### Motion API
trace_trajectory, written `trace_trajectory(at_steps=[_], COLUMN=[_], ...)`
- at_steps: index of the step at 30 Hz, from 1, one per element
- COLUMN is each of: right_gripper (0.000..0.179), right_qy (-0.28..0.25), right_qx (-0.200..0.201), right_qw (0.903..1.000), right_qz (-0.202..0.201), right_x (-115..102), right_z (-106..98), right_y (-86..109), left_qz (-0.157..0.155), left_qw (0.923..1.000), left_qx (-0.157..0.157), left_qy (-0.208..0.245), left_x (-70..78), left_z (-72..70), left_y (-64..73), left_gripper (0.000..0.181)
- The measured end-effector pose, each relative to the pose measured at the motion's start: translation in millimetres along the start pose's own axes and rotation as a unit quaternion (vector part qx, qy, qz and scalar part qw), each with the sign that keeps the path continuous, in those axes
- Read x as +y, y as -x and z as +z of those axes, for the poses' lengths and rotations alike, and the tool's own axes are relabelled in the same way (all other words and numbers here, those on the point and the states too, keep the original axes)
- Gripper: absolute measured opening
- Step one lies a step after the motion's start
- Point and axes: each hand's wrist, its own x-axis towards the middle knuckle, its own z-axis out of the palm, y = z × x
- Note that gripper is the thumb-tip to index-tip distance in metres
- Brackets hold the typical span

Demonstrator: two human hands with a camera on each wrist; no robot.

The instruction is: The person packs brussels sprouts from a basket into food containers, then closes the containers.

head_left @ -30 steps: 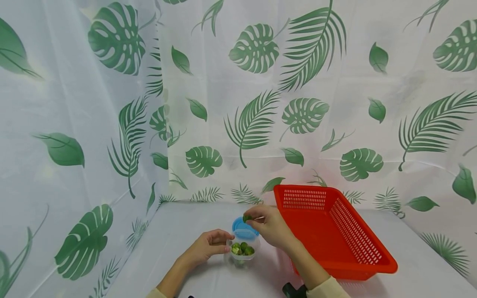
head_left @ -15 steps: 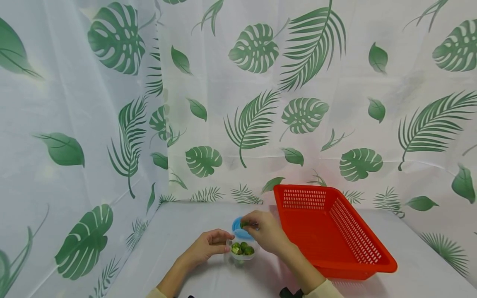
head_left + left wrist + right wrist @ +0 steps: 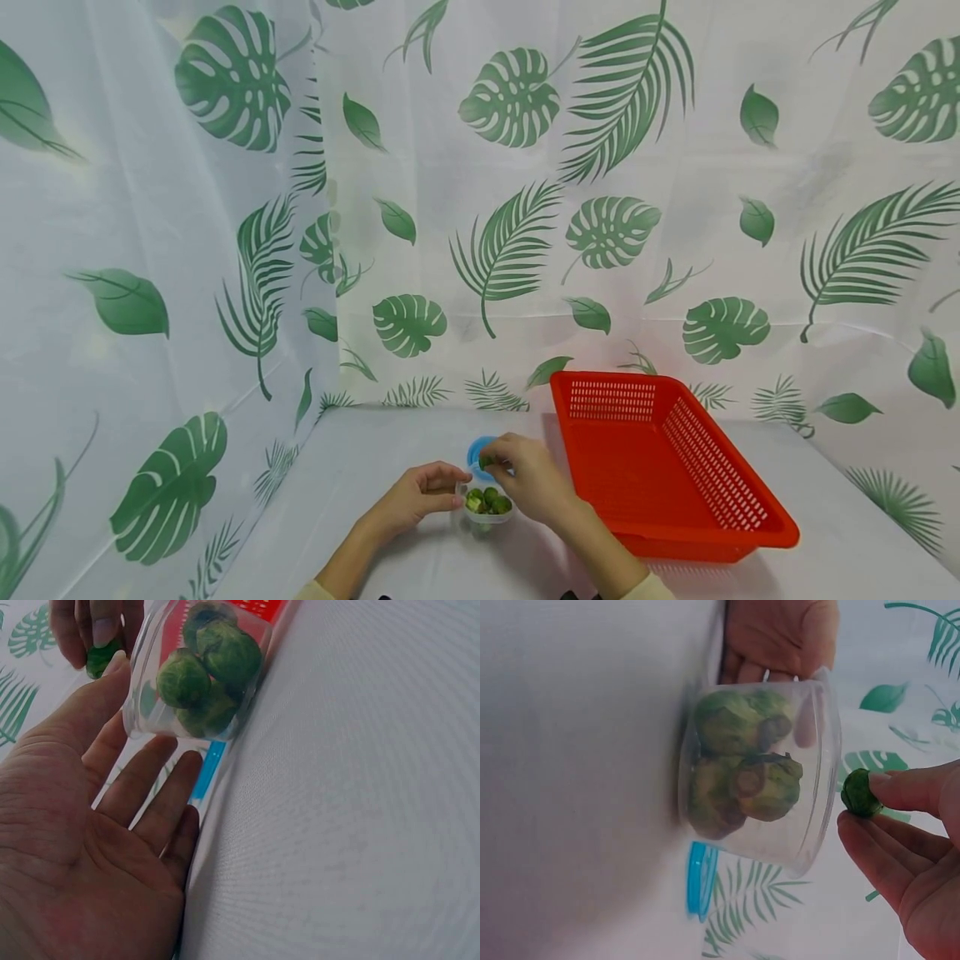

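A small clear plastic container (image 3: 489, 518) stands on the white-covered table, holding several green Brussels sprouts (image 3: 229, 654). My left hand (image 3: 418, 498) is at its left side, the thumb tip right at the rim and the fairly straight fingers along the wall. Above and behind the container, my right hand (image 3: 528, 477) pinches one small Brussels sprout (image 3: 861, 793) between thumb and fingertips. In the right wrist view that sprout is apart from the rim, just outside the container's mouth. The blue lid (image 3: 477, 450) lies behind the container, partly hidden by my right hand.
A large red plastic basket (image 3: 652, 533) with perforated sides stands on the table to the right, close to my right forearm. White curtains (image 3: 420, 267) printed with green leaves hang behind the table and along its left.
My right hand, pinching the sprout, has moved slightly left and lower, nearer to the container. My left hand and the container have stayed in place.
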Motion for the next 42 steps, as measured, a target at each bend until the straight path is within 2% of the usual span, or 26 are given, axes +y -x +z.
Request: trace_trajectory(at_steps=[11, 20, 26, 32, 42], right_gripper=[0.014, 0.015, 0.019, 0.019, 0.017], right_qy=[0.002, -0.027, -0.061, -0.103, -0.107], right_qx=[0.001, 0.033, 0.052, 0.053, 0.04], right_qw=[1.0, 0.9988, 0.9967, 0.9932, 0.9931], right_qz=[-0.006, -0.025, -0.008, 0.002, 0.026], right_x=[0, 8, 13, 17, 20], right_z=[8, 22, 27, 29, 30], right_y=[2.9, 6.6, 8.6, 9.1, 10.2], left_qz=[0.002, 0.003, 0.0, 0.0, 0.0], left_qw=[1.0, 1.0, 1.0, 1.0, 1.0], left_qx=[0.002, 0.003, 0.005, 0.004, 0.005], left_qy=[0.0, 0.003, 0.002, 0.002, 0.0], left_x=[-1.2, -2.2, -2.9, -2.5, 0.0], left_z=[0.5, 1.1, 1.3, 1.7, 1.7], left_y=[-0.3, -0.1, -0.2, -0.3, 0.3], left_gripper=[0.041, 0.042, 0.042, 0.042, 0.042])
